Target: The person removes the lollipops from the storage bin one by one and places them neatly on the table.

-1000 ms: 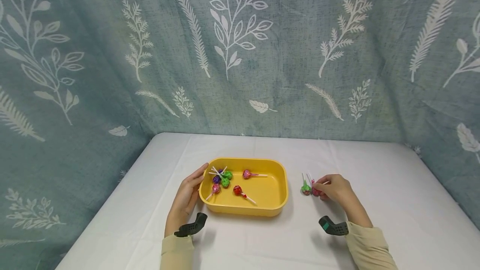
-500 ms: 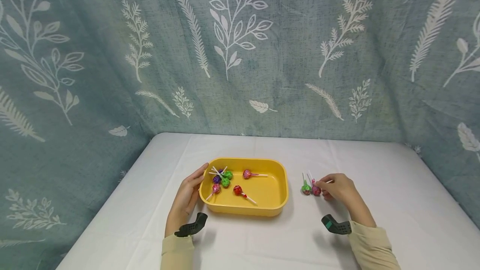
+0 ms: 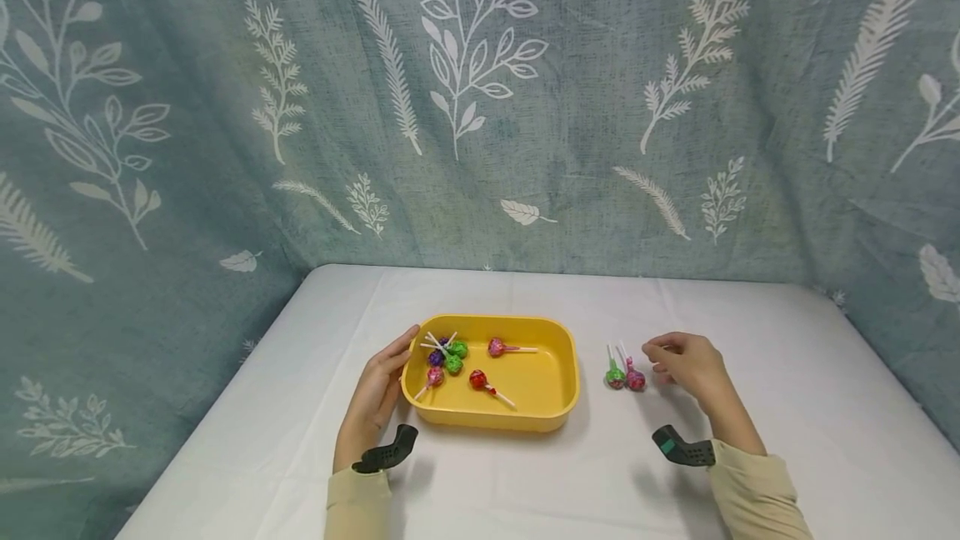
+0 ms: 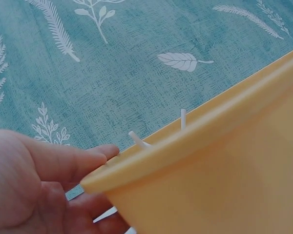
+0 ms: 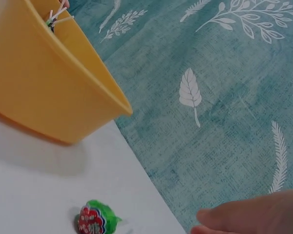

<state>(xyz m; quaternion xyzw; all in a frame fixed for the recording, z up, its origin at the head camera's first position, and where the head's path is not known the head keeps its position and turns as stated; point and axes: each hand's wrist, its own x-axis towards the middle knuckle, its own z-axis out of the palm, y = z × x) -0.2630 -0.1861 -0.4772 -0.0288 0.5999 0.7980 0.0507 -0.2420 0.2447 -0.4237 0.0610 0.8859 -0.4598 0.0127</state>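
My left hand (image 3: 381, 386) rests against the left end of a yellow plastic tray (image 3: 487, 417), fingertips at its rim. In the left wrist view, its fingers (image 4: 83, 161) reach the tray's corner. To the right of the tray, my right hand (image 3: 690, 363) hovers with nothing in it, fingers loosely bent. Just left of it, a green-wrapped lollipop (image 3: 615, 378) and a pink-wrapped lollipop (image 3: 635, 380) lie side by side on the white cloth, sticks pointing away. In the right wrist view, the green lollipop shows a red label, and my fingers (image 5: 234, 214) appear at the lower right.
Inside the tray, several purple, green and pink lollipops bunch at the left end. A red lollipop (image 3: 478, 379) lies near the middle, and a pink lollipop (image 3: 497, 347) lies behind it. A leaf-patterned green curtain (image 3: 585, 107) hangs behind the white-covered table (image 3: 525, 490).
My right hand has let go of the pink lollipop and moved up and to the right, away from it. The pink lollipop now lies beside the green one. My left hand stays on the tray.
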